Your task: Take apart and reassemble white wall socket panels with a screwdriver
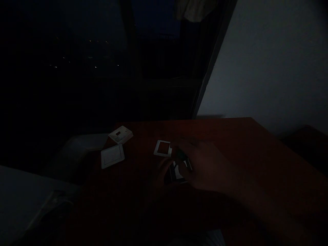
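The picture is very dark. Near the middle of the table, my left hand (162,172) curls its fingers round the left side of a small square piece (180,171), dark at the border and pale in the centre. From the right, my right hand (205,164) reaches over that piece with thumb and fingers bent together. Between its fingertips shows a small dark green thing (180,154), whose kind I cannot make out. Just beyond the fingers lies a white square frame (156,149) with an open middle, its right side partly covered by my right hand.
On the reddish-brown table (230,136), a white plate with an inner outline (112,156) lies at the left edge. Behind it sits a pale flat box (123,136) with a dark square mark. A dark window (159,54) and a pale wall (269,68) stand beyond.
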`<state>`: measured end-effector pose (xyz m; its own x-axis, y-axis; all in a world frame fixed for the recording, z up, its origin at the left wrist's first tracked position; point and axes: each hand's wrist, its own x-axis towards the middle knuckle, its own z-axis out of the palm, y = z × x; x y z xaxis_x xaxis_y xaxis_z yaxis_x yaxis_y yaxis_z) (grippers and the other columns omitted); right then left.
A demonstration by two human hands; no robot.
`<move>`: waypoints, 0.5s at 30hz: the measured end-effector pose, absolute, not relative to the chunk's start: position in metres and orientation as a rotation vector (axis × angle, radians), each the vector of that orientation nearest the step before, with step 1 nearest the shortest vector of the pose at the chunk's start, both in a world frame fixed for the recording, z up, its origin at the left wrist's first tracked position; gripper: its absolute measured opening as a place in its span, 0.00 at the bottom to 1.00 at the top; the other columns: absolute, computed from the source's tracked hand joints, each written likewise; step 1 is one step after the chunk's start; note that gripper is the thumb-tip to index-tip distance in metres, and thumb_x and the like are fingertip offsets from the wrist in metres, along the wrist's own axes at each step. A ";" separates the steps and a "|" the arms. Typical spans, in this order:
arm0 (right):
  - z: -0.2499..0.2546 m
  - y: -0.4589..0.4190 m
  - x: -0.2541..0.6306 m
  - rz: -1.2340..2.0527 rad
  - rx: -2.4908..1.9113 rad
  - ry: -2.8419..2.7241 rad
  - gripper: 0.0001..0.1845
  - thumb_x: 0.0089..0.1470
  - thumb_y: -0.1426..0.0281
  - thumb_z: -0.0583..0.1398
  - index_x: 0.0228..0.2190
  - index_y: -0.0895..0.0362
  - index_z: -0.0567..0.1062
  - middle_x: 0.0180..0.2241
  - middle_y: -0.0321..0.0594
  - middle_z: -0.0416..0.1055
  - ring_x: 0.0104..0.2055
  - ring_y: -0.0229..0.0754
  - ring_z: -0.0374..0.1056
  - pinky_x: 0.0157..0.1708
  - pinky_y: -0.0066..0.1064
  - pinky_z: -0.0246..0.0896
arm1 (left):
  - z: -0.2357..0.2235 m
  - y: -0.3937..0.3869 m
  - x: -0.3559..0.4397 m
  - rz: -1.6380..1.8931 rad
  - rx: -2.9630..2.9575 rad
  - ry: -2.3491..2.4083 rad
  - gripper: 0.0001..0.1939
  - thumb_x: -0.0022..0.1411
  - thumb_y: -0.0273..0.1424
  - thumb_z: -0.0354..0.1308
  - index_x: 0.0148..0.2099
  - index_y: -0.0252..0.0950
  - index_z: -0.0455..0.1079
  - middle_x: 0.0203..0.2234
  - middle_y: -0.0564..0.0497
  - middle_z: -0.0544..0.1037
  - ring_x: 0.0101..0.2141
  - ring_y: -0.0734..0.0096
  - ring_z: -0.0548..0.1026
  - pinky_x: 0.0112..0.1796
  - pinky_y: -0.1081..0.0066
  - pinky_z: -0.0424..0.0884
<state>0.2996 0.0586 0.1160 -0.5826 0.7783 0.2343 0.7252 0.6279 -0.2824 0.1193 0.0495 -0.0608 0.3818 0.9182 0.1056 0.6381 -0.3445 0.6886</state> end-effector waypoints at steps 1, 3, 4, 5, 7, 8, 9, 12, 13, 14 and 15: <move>0.117 0.059 0.299 0.276 -1.188 -2.518 0.16 0.52 0.73 0.58 0.44 0.54 0.67 0.43 0.39 0.73 0.40 0.43 0.70 0.33 0.30 0.60 | -0.061 0.050 0.119 0.669 2.099 1.310 0.37 0.57 0.43 0.61 0.65 0.43 0.53 0.61 0.46 0.60 0.59 0.53 0.60 0.56 0.56 0.61; 0.118 0.060 0.298 0.276 -1.206 -2.529 0.13 0.54 0.71 0.58 0.44 0.53 0.68 0.43 0.39 0.73 0.40 0.42 0.70 0.33 0.30 0.60 | -0.062 0.050 0.118 0.659 2.100 1.297 0.38 0.56 0.44 0.61 0.65 0.42 0.53 0.61 0.45 0.59 0.60 0.51 0.59 0.56 0.55 0.61; 0.118 0.060 0.298 0.225 -1.245 -2.537 0.11 0.57 0.69 0.57 0.43 0.53 0.68 0.42 0.40 0.73 0.38 0.42 0.71 0.31 0.30 0.59 | -0.063 0.050 0.118 0.642 2.101 1.313 0.38 0.56 0.45 0.61 0.65 0.42 0.53 0.61 0.44 0.59 0.60 0.50 0.59 0.56 0.54 0.61; 0.119 0.061 0.297 0.160 -1.290 -2.549 0.10 0.58 0.66 0.56 0.43 0.53 0.69 0.41 0.40 0.74 0.37 0.43 0.71 0.30 0.30 0.58 | -0.063 0.050 0.118 0.633 2.101 1.334 0.39 0.56 0.46 0.61 0.65 0.41 0.53 0.61 0.43 0.59 0.59 0.49 0.59 0.56 0.54 0.61; 0.120 0.062 0.296 0.062 -1.358 -2.576 0.11 0.60 0.63 0.54 0.43 0.53 0.69 0.39 0.41 0.75 0.34 0.44 0.71 0.27 0.30 0.56 | -0.063 0.050 0.117 0.621 2.102 1.353 0.39 0.55 0.46 0.62 0.65 0.40 0.54 0.61 0.42 0.59 0.59 0.48 0.59 0.56 0.53 0.61; 0.120 0.063 0.296 0.049 -1.371 -2.574 0.11 0.60 0.63 0.54 0.43 0.53 0.69 0.39 0.41 0.75 0.34 0.44 0.71 0.27 0.30 0.55 | -0.063 0.050 0.117 0.617 2.101 1.348 0.39 0.55 0.46 0.62 0.64 0.40 0.55 0.61 0.42 0.59 0.59 0.49 0.59 0.56 0.54 0.61; 0.120 0.063 0.297 0.066 -1.366 -2.564 0.11 0.59 0.64 0.54 0.43 0.53 0.69 0.40 0.41 0.74 0.35 0.44 0.71 0.28 0.30 0.56 | -0.063 0.050 0.118 0.625 2.094 1.339 0.39 0.54 0.46 0.62 0.64 0.40 0.55 0.61 0.42 0.59 0.59 0.49 0.59 0.57 0.54 0.61; 0.118 0.065 0.299 0.198 -1.290 -2.518 0.15 0.54 0.69 0.58 0.45 0.55 0.66 0.44 0.41 0.73 0.39 0.43 0.70 0.31 0.30 0.58 | -0.060 0.050 0.118 0.662 2.069 1.300 0.38 0.55 0.44 0.63 0.64 0.41 0.55 0.61 0.44 0.59 0.59 0.52 0.60 0.57 0.57 0.61; 0.117 0.065 0.300 0.231 -1.266 -2.511 0.15 0.53 0.71 0.58 0.45 0.55 0.66 0.44 0.40 0.72 0.39 0.42 0.70 0.31 0.30 0.58 | -0.059 0.050 0.119 0.665 2.067 1.291 0.38 0.55 0.43 0.63 0.64 0.42 0.55 0.62 0.45 0.58 0.59 0.53 0.60 0.57 0.57 0.61; 0.116 0.067 0.301 0.246 -1.246 -2.512 0.14 0.54 0.71 0.58 0.44 0.55 0.67 0.43 0.40 0.73 0.39 0.42 0.70 0.32 0.29 0.58 | -0.058 0.050 0.119 0.662 2.068 1.288 0.38 0.55 0.43 0.63 0.64 0.42 0.54 0.62 0.45 0.58 0.60 0.52 0.59 0.57 0.56 0.60; 0.115 0.068 0.301 0.241 -1.231 -2.518 0.13 0.55 0.70 0.58 0.44 0.55 0.68 0.42 0.39 0.73 0.39 0.42 0.70 0.32 0.29 0.58 | -0.057 0.050 0.119 0.650 2.073 1.287 0.38 0.55 0.43 0.63 0.64 0.42 0.54 0.63 0.45 0.57 0.60 0.52 0.58 0.57 0.55 0.60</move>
